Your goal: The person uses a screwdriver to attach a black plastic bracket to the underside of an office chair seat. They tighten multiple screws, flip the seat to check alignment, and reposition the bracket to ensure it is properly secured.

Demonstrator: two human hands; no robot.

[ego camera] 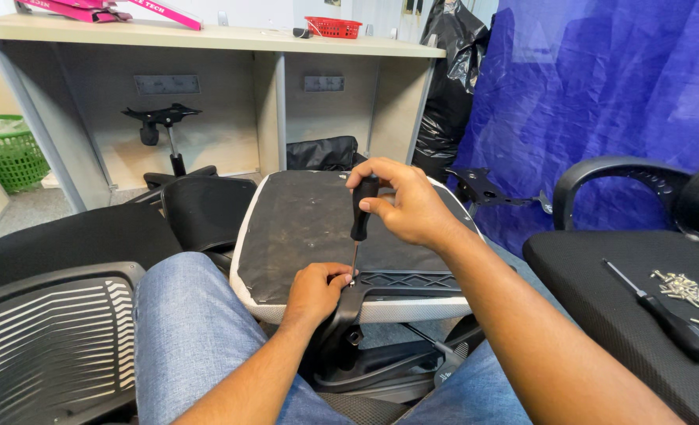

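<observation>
Two hands work at frame centre: the right hand [404, 206] grips a black-handled screwdriver [360, 224], long axis upright, tip pointing down; the left hand [316, 290], fingers curled closed, pinches at its tip on the black plastic armrest bracket [412, 281] of an upturned seat base [302, 228].

Black-handled screwdriver [360, 222] held upright, tip down on black plastic armrest bracket [403, 282] lying across upturned grey-bottomed chair seat [302, 228]

The tip of the black-handled screwdriver [360, 228] is hidden behind the fingers of the left hand [315, 293], so what it meets cannot be told. The small silver screws [689, 293] are cut off by the right edge. The ribbed black plastic chair back [46, 346] runs off the bottom-left corner.
</observation>
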